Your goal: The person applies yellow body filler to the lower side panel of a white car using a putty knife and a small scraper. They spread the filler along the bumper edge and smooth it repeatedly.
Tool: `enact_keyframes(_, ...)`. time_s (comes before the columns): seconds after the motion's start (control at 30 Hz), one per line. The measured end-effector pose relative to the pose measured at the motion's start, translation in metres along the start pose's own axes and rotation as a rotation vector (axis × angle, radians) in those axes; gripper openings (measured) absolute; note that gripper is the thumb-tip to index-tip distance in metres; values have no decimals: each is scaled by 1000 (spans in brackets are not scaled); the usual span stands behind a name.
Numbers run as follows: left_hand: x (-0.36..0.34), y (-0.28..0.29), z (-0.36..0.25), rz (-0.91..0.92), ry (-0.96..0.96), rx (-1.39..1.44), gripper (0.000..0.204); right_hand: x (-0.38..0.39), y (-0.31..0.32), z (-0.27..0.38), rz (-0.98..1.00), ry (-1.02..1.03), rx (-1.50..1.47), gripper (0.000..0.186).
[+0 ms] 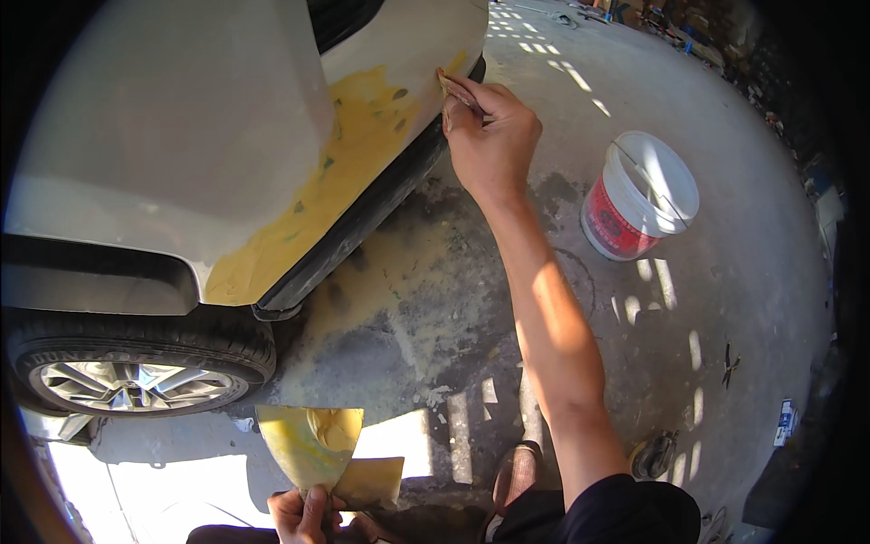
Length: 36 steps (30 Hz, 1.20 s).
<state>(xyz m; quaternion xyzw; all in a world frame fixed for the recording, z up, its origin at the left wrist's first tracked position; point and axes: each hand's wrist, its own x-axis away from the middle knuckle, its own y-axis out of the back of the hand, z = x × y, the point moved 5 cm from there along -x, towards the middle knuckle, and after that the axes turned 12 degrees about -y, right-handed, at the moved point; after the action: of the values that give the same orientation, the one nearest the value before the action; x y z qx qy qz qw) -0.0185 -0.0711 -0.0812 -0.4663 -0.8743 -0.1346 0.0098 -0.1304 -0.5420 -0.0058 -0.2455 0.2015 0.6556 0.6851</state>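
Note:
My right hand [489, 136] pinches a small, filler-smeared spreader [458, 89] against the yellow filler near the far end of the white car's lower body [163, 109]. The filler patch [344, 136], dotted with darker spots, runs diagonally above a black sill trim [353, 218]. At the bottom, my left hand [308, 517] grips the handle of a wide putty knife [308, 453] carrying a yellow lump of filler [337, 428]. A second flat yellowish plate [376, 480] shows behind that knife; whether my fingers hold it too, I cannot tell.
The car's wheel [140, 385] is at the left. A white bucket with a red label [625, 218] stands right of my arm on the stained concrete floor [408, 335]. Dark pliers-like tool [729, 363] lies farther right. My foot [517, 476] is below; assorted items line the back wall.

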Motion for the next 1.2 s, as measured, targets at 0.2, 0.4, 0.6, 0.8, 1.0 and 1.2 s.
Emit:
enact_keyframes(0.2,1,1,-1,-19,13,-36,50,-1,17,13,84,-128,-65,18)
enact_keyframes(0.4,2,0,-8,-16,0,-90,52,-29,23,-12,-136,-31,-63,19)
enact_keyframes(0.6,5,3,-7,-16,-4,-77,51,-45,12,-38,-131,-340,-350,20)
enact_keyframes(0.8,9,7,-2,-28,26,-30,49,-50,8,-49,-182,-311,-294,20)
enact_keyframes(1.0,7,5,-6,-7,19,-28,50,-25,5,-29,-120,-353,-278,19)
enact_keyframes(1.2,5,3,-9,8,-8,-54,50,-17,14,-9,-57,-306,-344,16)
